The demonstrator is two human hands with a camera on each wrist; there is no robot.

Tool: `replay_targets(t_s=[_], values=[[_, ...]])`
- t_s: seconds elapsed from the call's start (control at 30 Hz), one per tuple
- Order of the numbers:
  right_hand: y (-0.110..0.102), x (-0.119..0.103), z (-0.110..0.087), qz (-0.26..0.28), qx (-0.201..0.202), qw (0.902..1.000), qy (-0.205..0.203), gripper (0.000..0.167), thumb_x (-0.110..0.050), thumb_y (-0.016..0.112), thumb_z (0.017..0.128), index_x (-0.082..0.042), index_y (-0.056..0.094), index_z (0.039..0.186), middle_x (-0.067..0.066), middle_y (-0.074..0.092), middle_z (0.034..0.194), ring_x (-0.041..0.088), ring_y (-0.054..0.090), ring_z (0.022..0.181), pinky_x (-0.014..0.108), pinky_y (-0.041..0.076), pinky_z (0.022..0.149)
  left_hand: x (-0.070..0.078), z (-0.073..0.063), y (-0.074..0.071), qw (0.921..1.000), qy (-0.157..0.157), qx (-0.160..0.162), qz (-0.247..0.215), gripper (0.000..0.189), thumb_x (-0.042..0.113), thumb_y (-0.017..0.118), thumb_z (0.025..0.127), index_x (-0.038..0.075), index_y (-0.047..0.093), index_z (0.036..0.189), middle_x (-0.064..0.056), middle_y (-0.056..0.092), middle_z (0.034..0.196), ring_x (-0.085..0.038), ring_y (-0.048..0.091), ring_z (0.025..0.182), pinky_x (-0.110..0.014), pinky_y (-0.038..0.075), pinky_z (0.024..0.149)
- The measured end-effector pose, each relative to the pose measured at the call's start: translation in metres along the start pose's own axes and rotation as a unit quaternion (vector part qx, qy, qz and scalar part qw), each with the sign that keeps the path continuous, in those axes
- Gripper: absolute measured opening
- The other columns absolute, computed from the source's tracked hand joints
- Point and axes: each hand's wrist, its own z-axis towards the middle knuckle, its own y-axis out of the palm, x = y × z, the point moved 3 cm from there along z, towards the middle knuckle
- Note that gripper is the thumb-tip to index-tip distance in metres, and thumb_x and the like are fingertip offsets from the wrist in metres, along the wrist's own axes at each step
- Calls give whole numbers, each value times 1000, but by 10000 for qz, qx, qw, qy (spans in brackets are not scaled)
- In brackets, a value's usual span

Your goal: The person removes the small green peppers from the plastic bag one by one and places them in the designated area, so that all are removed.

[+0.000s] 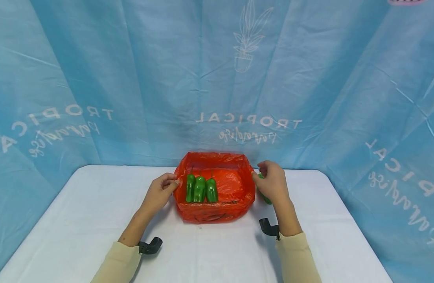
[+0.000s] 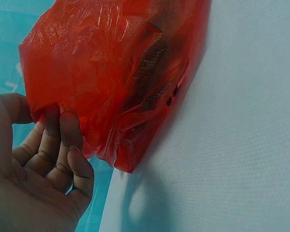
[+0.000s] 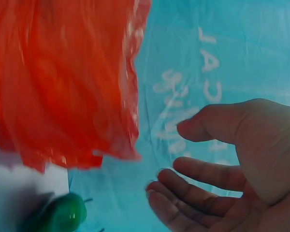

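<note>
- The red plastic bag (image 1: 234, 186) stands on the white-covered bench (image 1: 96, 220), its mouth spread wide; the directions below are taken from its middle in the head view.
- Three green peppers (image 1: 199, 190) stand side by side inside it, set toward nine o'clock, with their stems pointing roughly to twelve.
- The left hand (image 1: 162, 189), at nine o'clock, pinches the bag's rim between thumb and fingers.
- The right hand (image 1: 272, 181), at three o'clock, is near the rim; the right wrist view shows its thumb apart from loosely bent fingers, with nothing held and a gap to the bag.
- At least one loose pepper (image 1: 267, 200) lies between three and four o'clock, just outside the bag and partly covered by the right hand; whether there is a second cannot be told.
- A blue curtain (image 1: 167, 98) with white mirrored lettering (image 1: 249, 118) hangs at twelve o'clock.
</note>
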Motion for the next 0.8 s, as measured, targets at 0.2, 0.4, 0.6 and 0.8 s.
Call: replay_targets(t_s=[0.2, 0.4, 0.6, 0.8], values=[[14, -19, -5, 124, -13, 9987, -484, 39, -20, 79, 93, 2, 70, 123, 18, 70, 114, 33, 66, 101, 49, 59, 87, 0, 1, 0, 10000, 8, 12, 29, 28, 20, 60, 108, 0, 65, 127, -15, 73, 111, -18, 67, 94, -33, 60, 86], [32, -36, -6, 184, -276, 9956, -880, 44, -21, 82, 93, 3, 68, 127, 18, 69, 115, 32, 66, 102, 48, 59, 89, 1, 1, -1, 10000, 66, 48, -9, 28, 19, 61, 108, -2, 65, 127, -16, 73, 110, -17, 67, 92, -33, 59, 84], [50, -47, -7, 136, -614, 9933, -969, 44, -22, 83, 93, -1, 68, 128, 17, 69, 119, 31, 67, 101, 46, 59, 87, 2, 0, -1, 10000, 53, 33, -50, 28, 20, 61, 108, -1, 66, 127, -15, 73, 109, -14, 67, 91, -33, 59, 83], [65, -56, -9, 183, -904, 9902, -1045, 43, -23, 83, 93, -2, 68, 128, 17, 69, 123, 34, 69, 102, 46, 60, 86, 2, 0, -1, 9999, 83, 44, -61, 28, 20, 61, 108, -1, 66, 126, -16, 74, 111, -17, 68, 94, -33, 59, 84]])
